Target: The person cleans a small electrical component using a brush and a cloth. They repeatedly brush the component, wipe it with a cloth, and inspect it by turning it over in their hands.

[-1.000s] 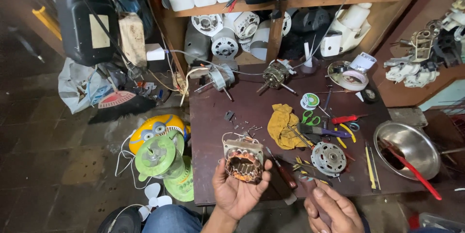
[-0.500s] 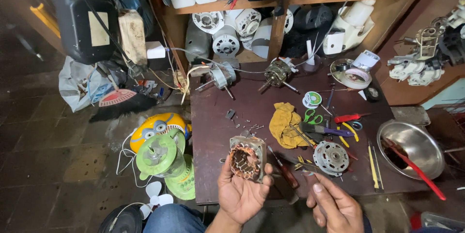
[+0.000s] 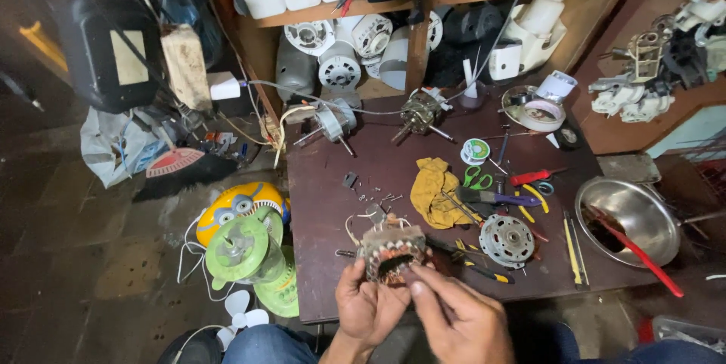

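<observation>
head view: we see left hand [image 3: 363, 307] clamped round motor stator [image 3: 389, 252], propping it over near table [image 3: 325, 205] edge; right hand [image 3: 461, 319] fingertips [image 3: 414, 275] pinched together at copper windings, steadied for close work.

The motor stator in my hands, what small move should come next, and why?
Probably hold the motor stator steady in the left hand and let the right hand work its fingers along the copper windings. The left hand already grips it from below over the table edge, and the right fingers touch its near rim, so a steady grip seems wise.
</observation>
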